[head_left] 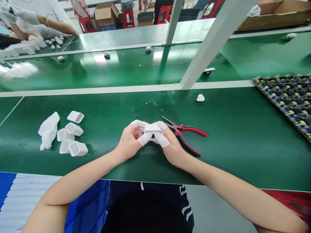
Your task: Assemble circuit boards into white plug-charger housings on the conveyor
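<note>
White fingertip covers are on both of my hands. My left hand [132, 139] and my right hand [171, 142] meet above the green table, fingers closed on a small white casing [153, 128] with a dark spot at its near side. Just right of my right hand lie open pliers [181, 132] with red and black handles. Several hollow white casings [78, 149] lie in a group at the left, next to a crumpled white bundle [49, 130]. A small white cap [200, 97] rests on the table beyond the pliers.
A tray of circuit parts [291, 100] sits at the right. Small white-topped parts [107, 55] are spread along a green belt [121, 71] behind a white rail. A slanted metal post [211, 48] rises beyond the pliers. Another person's gloved hand [26, 16] is at the upper left.
</note>
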### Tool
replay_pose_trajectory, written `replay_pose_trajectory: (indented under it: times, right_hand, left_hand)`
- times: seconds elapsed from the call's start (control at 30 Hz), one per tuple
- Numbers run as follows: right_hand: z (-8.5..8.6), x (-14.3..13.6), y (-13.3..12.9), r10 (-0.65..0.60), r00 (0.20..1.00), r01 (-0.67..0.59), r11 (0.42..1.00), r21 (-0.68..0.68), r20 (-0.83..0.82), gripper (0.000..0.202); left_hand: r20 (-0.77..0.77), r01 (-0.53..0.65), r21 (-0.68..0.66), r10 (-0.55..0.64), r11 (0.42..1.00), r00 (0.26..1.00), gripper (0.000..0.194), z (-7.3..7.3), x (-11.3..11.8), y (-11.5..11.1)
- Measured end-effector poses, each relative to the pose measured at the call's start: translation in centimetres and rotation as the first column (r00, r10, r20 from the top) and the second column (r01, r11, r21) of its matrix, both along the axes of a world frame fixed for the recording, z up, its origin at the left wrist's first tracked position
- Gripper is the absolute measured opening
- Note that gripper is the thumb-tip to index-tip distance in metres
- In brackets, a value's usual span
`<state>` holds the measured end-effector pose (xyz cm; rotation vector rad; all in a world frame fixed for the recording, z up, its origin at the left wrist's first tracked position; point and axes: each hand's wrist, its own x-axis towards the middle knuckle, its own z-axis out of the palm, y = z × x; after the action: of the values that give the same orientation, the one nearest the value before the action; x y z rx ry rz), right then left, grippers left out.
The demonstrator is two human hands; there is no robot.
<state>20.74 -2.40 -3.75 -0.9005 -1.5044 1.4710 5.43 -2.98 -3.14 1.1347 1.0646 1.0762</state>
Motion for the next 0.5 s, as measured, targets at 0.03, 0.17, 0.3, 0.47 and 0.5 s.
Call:
replay_pose_trajectory:
  times: [0.03,0.17,0.3,0.47,0.5]
  right_hand:
    - [-0.1,-0.1,0.2,0.006,1.000,-0.006,1.000,-0.013,-0.002,0.021]
    - [-0.3,-0.2,0.9,0.013,0.998,-0.012,1.000,-0.024,0.054,0.025]
    - [-0.6,0.5,1.8,-0.091,0.959,0.077,0.995,0.062,0.269,0.038]
    - [-0.5,1.4,2.6,-0.175,0.827,0.074,0.976,0.205,0.534,0.048]
    - [-0.4,1.3,2.5,-0.178,0.813,0.061,0.973,0.223,0.555,0.047]
  left_hand:
    - [0.007,0.001,-0.005,-0.001,1.000,1.000,0.033,-0.1,0.0,0.2]
    - [-0.024,0.002,-0.002,-0.002,1.000,1.000,0.032,-0.6,-0.4,1.2]
    - [-0.305,-0.068,0.079,0.089,0.995,0.948,0.038,-1.1,-1.3,1.9]
    - [-0.657,-0.065,0.323,0.273,0.944,0.703,0.047,-1.9,-2.6,3.3]
    - [-0.677,-0.059,0.311,0.265,0.948,0.687,0.048,-2.0,-2.8,3.6]
